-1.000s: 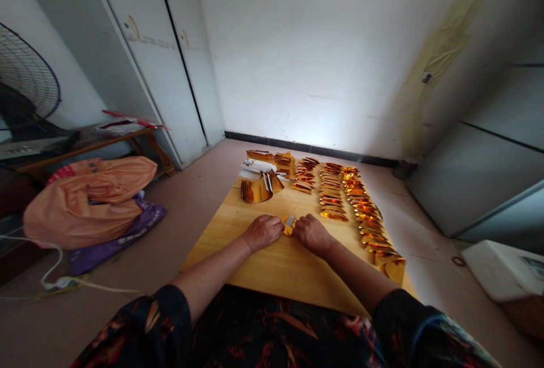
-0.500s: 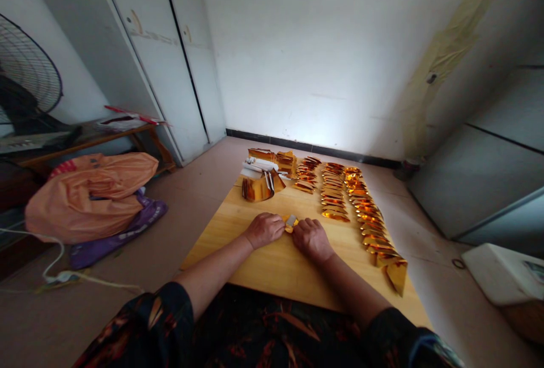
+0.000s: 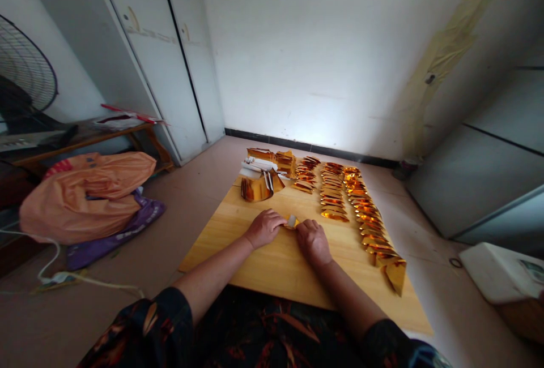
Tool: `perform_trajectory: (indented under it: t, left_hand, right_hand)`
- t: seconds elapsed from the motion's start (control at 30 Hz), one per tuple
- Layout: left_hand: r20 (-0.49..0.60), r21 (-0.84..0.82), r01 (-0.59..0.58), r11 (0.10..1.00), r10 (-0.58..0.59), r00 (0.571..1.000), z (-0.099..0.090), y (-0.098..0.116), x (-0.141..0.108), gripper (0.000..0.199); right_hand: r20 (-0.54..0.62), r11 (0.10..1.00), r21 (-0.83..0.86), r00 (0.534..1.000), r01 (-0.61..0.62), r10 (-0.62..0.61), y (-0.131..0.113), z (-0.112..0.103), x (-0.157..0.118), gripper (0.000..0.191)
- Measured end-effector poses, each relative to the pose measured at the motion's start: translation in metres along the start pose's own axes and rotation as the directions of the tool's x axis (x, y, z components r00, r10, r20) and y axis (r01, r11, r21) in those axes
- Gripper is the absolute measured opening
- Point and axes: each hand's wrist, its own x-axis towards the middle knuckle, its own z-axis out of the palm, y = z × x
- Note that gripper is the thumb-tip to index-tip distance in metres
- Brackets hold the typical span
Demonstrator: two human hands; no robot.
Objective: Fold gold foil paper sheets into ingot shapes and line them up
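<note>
Between my two hands, low over the wooden board (image 3: 259, 260), is a small piece of gold foil paper (image 3: 292, 221) with a pale grey-white patch showing on it. My left hand (image 3: 266, 228) pinches its left end, fingers closed. The right end is gripped by my right hand (image 3: 313, 240), its fingers curled with the knuckles up. Folded gold foil pieces (image 3: 334, 192) lie in rows to the right of my hands. Beyond my left hand stands a curved stack of gold foil sheets (image 3: 256, 189).
White paper bundles (image 3: 260, 165) and more gold sheets (image 3: 284, 159) lie at the board's far left. Along its right side runs a long row of folded foil (image 3: 374, 223). An orange bag (image 3: 85, 195) and a purple bag (image 3: 114, 240) rest on the floor at left, near a cable (image 3: 57, 274).
My hands have moved slightly apart, and the fingers have shifted on the foil paper, which shows a little more between them. The rows of folded pieces are unchanged.
</note>
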Motion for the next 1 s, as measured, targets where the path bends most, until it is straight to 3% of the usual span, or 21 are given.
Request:
perform_trajectory:
  t: [0.23, 0.33, 0.5, 0.73, 1.0]
  left_hand:
    - [0.022, 0.038, -0.004, 0.999, 0.003, 1.000, 0.003, -0.002, 0.004, 0.021]
    - [-0.005, 0.032, 0.031, 0.999, -0.031, 1.000, 0.007, -0.003, 0.004, 0.021]
    - [-0.044, -0.069, 0.133, 0.989, -0.137, 0.990, 0.011, -0.005, 0.006, 0.024]
    - [0.001, -0.208, 0.301, 0.931, -0.308, 0.951, 0.009, -0.005, 0.014, 0.026]
    - [0.040, -0.098, 0.466, 0.879, -0.464, 0.885, 0.013, 0.006, 0.024, 0.026]
  right_hand:
    - [0.062, 0.997, -0.051, 0.996, -0.064, 0.067, -0.002, -0.001, 0.001, 0.019]
    - [0.077, 0.993, -0.082, 0.993, -0.084, 0.090, -0.004, -0.004, 0.002, 0.019]
    - [0.087, 0.982, 0.004, 0.979, -0.187, 0.186, -0.006, -0.009, 0.003, 0.018]
    - [0.146, 0.963, -0.001, 0.952, -0.270, 0.267, -0.008, -0.014, 0.007, 0.019]
    - [0.215, 0.951, -0.035, 0.927, -0.308, 0.309, -0.009, -0.019, 0.015, 0.022]
